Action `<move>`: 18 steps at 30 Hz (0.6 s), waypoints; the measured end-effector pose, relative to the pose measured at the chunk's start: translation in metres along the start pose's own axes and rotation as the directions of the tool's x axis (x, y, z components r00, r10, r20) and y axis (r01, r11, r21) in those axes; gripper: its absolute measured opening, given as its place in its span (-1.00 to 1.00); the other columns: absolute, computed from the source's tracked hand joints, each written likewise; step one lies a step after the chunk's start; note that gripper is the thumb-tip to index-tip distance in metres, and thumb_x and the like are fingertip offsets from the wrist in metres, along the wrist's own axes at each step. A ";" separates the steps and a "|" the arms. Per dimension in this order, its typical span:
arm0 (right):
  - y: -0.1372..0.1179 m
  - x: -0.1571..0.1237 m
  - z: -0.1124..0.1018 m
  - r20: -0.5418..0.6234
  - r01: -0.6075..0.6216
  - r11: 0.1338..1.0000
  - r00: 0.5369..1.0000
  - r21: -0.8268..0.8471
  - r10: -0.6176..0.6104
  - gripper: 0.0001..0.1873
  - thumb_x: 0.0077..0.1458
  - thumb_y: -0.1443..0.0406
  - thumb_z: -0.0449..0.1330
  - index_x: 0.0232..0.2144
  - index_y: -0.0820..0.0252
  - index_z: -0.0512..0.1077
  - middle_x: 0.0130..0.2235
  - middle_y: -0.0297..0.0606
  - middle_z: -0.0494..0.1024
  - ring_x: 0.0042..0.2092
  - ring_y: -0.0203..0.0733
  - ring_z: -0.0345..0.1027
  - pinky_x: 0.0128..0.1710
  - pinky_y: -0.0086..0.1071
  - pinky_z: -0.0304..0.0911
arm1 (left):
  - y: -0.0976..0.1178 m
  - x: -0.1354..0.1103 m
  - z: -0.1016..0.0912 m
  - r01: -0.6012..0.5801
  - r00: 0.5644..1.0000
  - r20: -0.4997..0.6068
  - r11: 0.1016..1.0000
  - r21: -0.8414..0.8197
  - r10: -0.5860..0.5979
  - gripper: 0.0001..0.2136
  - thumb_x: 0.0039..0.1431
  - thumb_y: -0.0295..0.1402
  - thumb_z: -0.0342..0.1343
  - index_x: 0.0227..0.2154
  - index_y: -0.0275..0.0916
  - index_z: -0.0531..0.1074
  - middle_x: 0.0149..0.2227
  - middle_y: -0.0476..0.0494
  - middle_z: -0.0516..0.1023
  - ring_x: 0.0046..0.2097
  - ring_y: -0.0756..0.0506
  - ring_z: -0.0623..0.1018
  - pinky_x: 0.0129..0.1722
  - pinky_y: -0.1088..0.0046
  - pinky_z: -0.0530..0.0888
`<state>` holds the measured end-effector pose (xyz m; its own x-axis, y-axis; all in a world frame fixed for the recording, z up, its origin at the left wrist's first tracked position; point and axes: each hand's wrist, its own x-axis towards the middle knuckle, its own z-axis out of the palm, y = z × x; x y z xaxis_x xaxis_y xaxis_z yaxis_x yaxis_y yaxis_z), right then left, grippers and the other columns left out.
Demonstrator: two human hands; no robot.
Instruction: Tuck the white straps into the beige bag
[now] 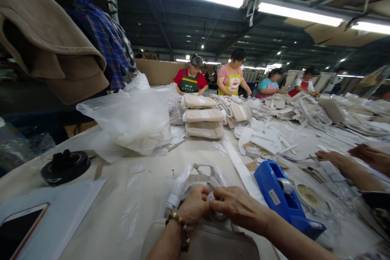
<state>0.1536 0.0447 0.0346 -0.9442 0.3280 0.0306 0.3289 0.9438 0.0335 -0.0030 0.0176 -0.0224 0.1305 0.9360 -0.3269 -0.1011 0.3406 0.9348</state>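
Observation:
A beige handbag (221, 243) lies on the table right in front of me, its lower edge cut off by the frame. White wrapping (180, 185) covers its strap, which loops up beyond my hands. My left hand (195, 203), with a beaded bracelet at the wrist, has its fingers closed at the strap; their tips are partly hidden. Against it, my right hand (236, 204) pinches a bit of the white wrapping between thumb and fingers. Both hands touch each other above the bag's top edge.
To the right stands a blue tape dispenser (283, 199), with another person's hands (335, 160) beyond it. Stacked beige bags (204, 115) and a large plastic bag (131, 118) are farther back. A black round object (65, 168) and a phone (22, 227) lie left. Several co-workers sit opposite.

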 end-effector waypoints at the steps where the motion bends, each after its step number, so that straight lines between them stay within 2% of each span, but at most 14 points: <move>1: 0.001 0.002 -0.001 -0.001 0.026 0.999 1.000 -0.043 -0.026 -0.77 0.17 0.47 0.00 -0.23 0.10 0.37 -0.30 -0.32 0.45 -0.35 -0.28 0.31 -0.43 -0.41 0.04 | 0.002 -0.001 0.000 0.002 1.000 0.003 1.000 -0.011 -0.002 -0.67 -0.41 -0.46 0.14 -0.43 -0.27 0.28 -0.59 0.10 0.42 -0.57 0.05 0.36 -0.63 0.56 0.28; 6: 0.001 0.005 0.002 -0.021 0.108 0.964 0.993 -0.242 -0.116 -0.94 0.13 0.40 0.11 -0.36 0.19 0.36 -0.32 -0.29 0.44 -0.36 -0.24 0.27 -0.47 -0.36 0.02 | 0.004 -0.005 -0.001 -0.004 1.000 -0.008 0.999 -0.037 0.004 -0.71 -0.40 -0.47 0.06 -0.44 -0.28 0.28 -0.60 0.11 0.39 -0.58 0.05 0.36 -0.61 0.54 0.30; 9: -0.003 0.002 0.009 -0.057 0.143 0.963 0.985 -0.230 -0.160 -0.95 0.11 0.41 0.10 -0.34 0.22 0.34 -0.30 -0.30 0.43 -0.33 -0.23 0.26 -0.42 -0.35 0.07 | 0.003 -0.004 0.000 0.003 1.000 -0.018 0.999 -0.034 -0.004 -0.71 -0.40 -0.48 0.06 -0.44 -0.27 0.28 -0.61 0.11 0.38 -0.59 0.05 0.36 -0.62 0.54 0.29; 14: -0.009 -0.003 0.019 -0.132 0.125 0.963 0.978 -0.238 -0.160 -0.90 0.14 0.43 0.02 -0.30 0.25 0.32 -0.34 -0.28 0.42 -0.35 -0.21 0.24 -0.37 -0.34 0.12 | 0.001 0.000 0.001 0.040 0.999 -0.036 0.999 -0.033 -0.041 -0.70 -0.43 -0.52 0.07 -0.46 -0.27 0.29 -0.64 0.14 0.39 -0.62 0.06 0.34 -0.65 0.55 0.27; 18: -0.010 -0.002 0.018 -0.116 0.122 0.962 0.981 -0.244 -0.154 -0.89 0.14 0.44 0.00 -0.32 0.23 0.32 -0.38 -0.29 0.42 -0.39 -0.21 0.27 -0.41 -0.34 0.13 | 0.001 0.000 0.001 0.051 0.998 -0.040 0.998 -0.029 -0.052 -0.69 -0.44 -0.56 0.05 -0.46 -0.28 0.29 -0.65 0.15 0.39 -0.62 0.07 0.34 -0.67 0.58 0.25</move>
<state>0.1521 0.0354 0.0163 -0.9750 0.1713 0.1412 0.2053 0.9379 0.2798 -0.0025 0.0179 -0.0212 0.0957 0.9197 -0.3807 -0.1233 0.3904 0.9123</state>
